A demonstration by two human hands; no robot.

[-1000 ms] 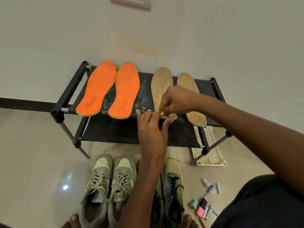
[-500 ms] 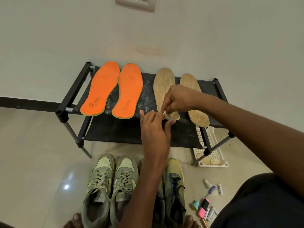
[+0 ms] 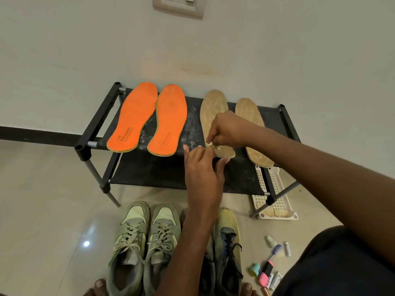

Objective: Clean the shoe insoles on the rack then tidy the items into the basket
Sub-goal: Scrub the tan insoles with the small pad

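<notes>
at centre frame your right hand [image 3: 226, 130] pinches a small white scrap [image 3: 210, 144] over the tan insole [image 3: 214, 116] on the rack [image 3: 96, 124]; your left hand [image 3: 203, 169] pinches it too. tug hard and it may tear, or the overhanging insole slips floorward.

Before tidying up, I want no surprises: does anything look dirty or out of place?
Yes. White powdery smudges dust the black rack shelf between the insole pairs, and small items lie scattered on the floor beside the shoes, outside the white basket.

4 insoles [image 3: 168, 120] (2 orange, 2 tan), 4 shoes [image 3: 128, 244], 1 basket [image 3: 275, 210].
</notes>
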